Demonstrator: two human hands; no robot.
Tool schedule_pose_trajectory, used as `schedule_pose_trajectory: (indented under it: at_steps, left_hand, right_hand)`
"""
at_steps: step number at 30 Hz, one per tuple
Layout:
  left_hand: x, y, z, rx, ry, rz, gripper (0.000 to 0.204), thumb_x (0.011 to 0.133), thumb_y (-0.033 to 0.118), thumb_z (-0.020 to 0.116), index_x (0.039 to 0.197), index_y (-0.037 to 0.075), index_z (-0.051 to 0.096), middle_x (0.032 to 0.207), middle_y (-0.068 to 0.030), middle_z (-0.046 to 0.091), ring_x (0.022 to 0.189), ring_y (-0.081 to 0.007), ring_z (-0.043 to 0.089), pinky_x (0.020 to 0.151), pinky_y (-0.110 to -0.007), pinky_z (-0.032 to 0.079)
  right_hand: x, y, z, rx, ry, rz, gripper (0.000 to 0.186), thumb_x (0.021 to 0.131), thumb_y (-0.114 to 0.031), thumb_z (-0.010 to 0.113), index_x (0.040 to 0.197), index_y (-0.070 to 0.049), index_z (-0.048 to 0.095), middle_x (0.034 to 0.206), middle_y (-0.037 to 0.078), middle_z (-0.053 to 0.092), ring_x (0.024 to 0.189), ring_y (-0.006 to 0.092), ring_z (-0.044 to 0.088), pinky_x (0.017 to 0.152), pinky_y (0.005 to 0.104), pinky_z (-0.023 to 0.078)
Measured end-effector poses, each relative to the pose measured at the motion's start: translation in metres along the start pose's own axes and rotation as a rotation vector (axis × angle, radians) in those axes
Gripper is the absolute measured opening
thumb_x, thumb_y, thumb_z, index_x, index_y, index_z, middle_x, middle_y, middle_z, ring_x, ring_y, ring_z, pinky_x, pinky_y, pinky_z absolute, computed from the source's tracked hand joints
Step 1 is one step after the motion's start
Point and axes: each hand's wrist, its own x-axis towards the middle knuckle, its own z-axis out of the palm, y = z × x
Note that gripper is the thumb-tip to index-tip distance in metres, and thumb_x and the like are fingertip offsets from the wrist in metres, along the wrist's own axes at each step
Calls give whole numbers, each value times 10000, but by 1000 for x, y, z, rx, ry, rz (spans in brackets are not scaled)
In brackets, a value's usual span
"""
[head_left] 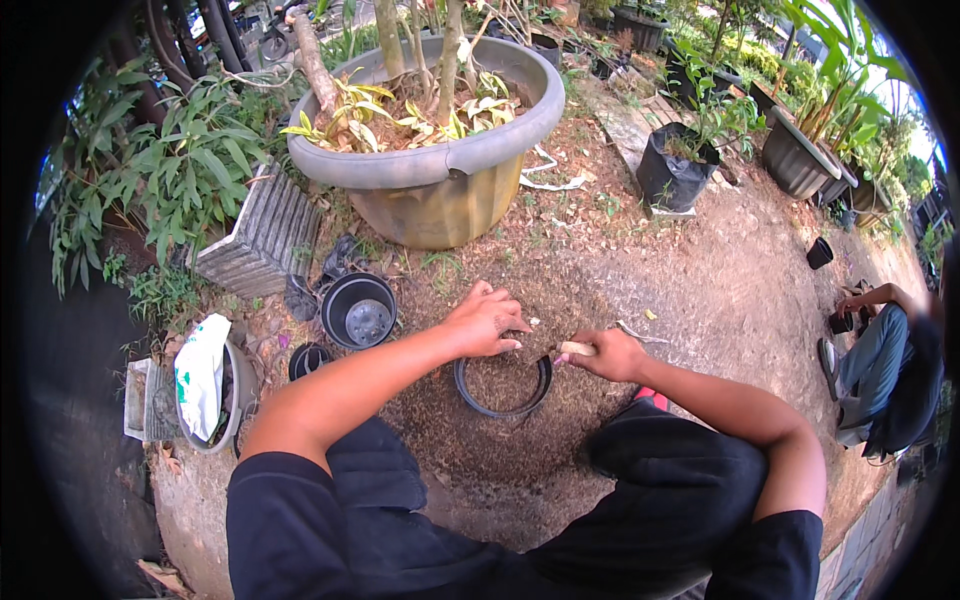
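Observation:
My left hand (487, 320) hovers over or touches the dry brown soil mix, its bent fingers apart with nothing visible in them. My right hand (607, 353) is closed on the pale wooden handle (577, 348) of a small tool whose working end is largely hidden. Below both hands a dark round pot (459, 382) is filled with the mix and surrounded by it. An empty black pot (361, 318) stands left of my left hand, with a smaller black pot (305, 360) beside it.
A big cracked planter (420, 210) stands ahead. Left are a concrete block (240, 240) and a white sack (200, 375) on a grey pot. A black bag planter (672, 175), potted plants and a tipped pot (820, 253) lie right. Another person (890, 370) sits at far right.

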Motion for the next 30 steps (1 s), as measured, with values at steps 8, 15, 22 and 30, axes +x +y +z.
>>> schedule_pose_trajectory:
  at_steps: [8, 15, 22, 30]
  left_hand:
    - [5, -5, 6, 24, 52, 20, 160, 826, 378, 810, 926, 253, 805, 854, 88, 688, 932, -128, 574, 1000, -394, 327]
    - [-10, -32, -20, -20, 240, -163, 136, 830, 354, 807, 908, 241, 800, 857, 63, 724, 898, -142, 602, 970, -388, 333]
    - [-48, -60, -17, 27, -49, -503, 274, 881, 462, 736, 961, 211, 811, 940, 13, 768, 828, -215, 668, 946, -409, 367]
    - [-78, -65, 7, -418, -489, -584, 516, 885, 581, 683, 1218, 193, 750, 1088, -106, 761, 1009, -263, 716, 907, -370, 531]
  right_hand:
    - [-1, 3, 2, -26, 13, -37, 519, 906, -690, 597, 1200, -274, 700, 1032, 121, 754, 998, 333, 719, 890, 452, 553]
    - [-6, -2, -6, -25, -24, 23, 540, 902, -695, 598, 1237, -281, 689, 1068, 128, 750, 1039, 333, 708, 915, 449, 545]
    - [-2, 8, -11, 80, 24, -28, 519, 900, -676, 618, 1192, -259, 719, 1008, 132, 753, 967, 328, 723, 871, 441, 553]
    - [-3, 7, -9, 16, 72, -26, 484, 896, -656, 638, 1154, -255, 723, 953, 130, 751, 927, 333, 727, 833, 448, 559]
